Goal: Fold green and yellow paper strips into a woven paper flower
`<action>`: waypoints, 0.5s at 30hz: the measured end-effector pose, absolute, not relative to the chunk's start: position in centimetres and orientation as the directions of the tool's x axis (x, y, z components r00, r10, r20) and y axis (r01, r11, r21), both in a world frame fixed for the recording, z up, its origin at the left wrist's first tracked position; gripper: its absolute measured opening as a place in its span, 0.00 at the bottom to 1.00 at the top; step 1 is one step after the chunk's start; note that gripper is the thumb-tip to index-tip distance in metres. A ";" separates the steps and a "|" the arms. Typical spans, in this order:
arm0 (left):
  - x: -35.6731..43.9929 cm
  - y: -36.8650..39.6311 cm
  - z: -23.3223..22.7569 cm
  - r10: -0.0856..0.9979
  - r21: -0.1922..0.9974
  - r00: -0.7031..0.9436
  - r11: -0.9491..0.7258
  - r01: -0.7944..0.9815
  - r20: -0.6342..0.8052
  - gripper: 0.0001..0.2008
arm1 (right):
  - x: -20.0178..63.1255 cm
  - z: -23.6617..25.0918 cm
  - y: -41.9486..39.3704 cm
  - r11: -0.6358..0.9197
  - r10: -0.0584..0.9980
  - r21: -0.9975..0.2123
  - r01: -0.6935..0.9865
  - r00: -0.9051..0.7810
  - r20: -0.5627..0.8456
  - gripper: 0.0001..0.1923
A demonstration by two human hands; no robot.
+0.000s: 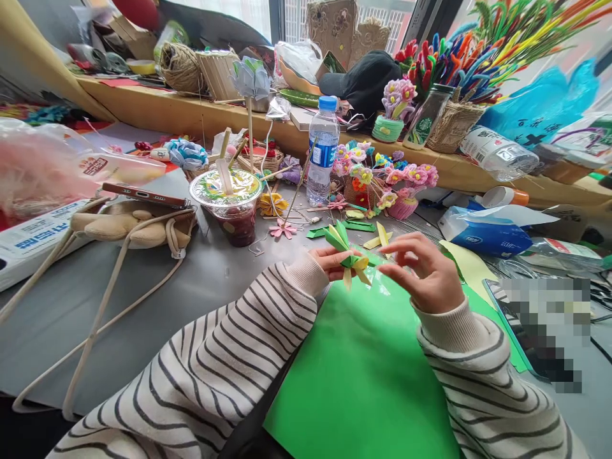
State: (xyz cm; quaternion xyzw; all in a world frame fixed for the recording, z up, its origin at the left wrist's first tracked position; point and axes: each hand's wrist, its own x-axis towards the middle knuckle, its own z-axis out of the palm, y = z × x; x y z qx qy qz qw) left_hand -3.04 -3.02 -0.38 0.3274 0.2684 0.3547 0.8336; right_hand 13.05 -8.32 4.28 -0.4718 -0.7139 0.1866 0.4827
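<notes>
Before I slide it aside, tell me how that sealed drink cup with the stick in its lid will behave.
The sealed drink cup holds dark liquid only in its lower part, so it probably feels fairly light. It widens toward the top and a stick pokes up through the film lid, so a high push may tip it. Its clear plastic wall likely flexes if squeezed.

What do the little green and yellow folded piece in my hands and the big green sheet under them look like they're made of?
The green and yellow folded piece, pinched in the left hand with the right hand beside it, looks like matte craft paper: crisp pleats, sharp tips. The big green sheet seems like smooth paper or thin card, lying flat with a faint sheen.
</notes>
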 end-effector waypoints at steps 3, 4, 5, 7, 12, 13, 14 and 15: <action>-2.9 -3.4 -0.1 0.711 0.758 0.660 0.563 -0.329 -0.241 0.13 | 13.3 4.6 -8.1 0.581 0.805 -0.563 0.588 -0.312 0.505 0.09; -2.9 -3.5 -0.1 0.701 0.766 0.668 0.565 -0.306 -0.249 0.13 | 13.3 4.6 -8.1 0.610 0.784 -0.528 0.591 -0.353 0.511 0.08; -2.9 -3.6 -0.1 0.698 0.775 0.669 0.562 -0.290 -0.256 0.13 | 13.2 4.5 -8.0 0.636 0.763 -0.502 0.587 -0.378 0.524 0.06; -2.9 -3.7 -0.2 0.692 0.789 0.672 0.555 -0.263 -0.263 0.13 | 13.1 4.4 -8.0 0.676 0.727 -0.469 0.569 -0.409 0.552 0.05; -3.3 -3.8 0.0 0.623 0.811 0.718 0.568 -0.143 -0.310 0.12 | 13.2 4.3 -8.0 0.710 0.704 -0.508 0.488 -0.496 0.508 0.06; -3.3 -3.8 0.1 0.604 0.814 0.730 0.569 -0.114 -0.320 0.12 | 13.3 4.3 -7.9 0.710 0.702 -0.532 0.462 -0.527 0.479 0.06; -3.4 -3.9 0.2 0.590 0.818 0.739 0.568 -0.093 -0.326 0.12 | 13.4 4.3 -7.9 0.710 0.696 -0.550 0.440 -0.556 0.454 0.07; -3.3 -3.9 0.3 0.581 0.820 0.743 0.567 -0.077 -0.332 0.12 | 13.4 4.3 -7.8 0.712 0.688 -0.559 0.424 -0.582 0.435 0.07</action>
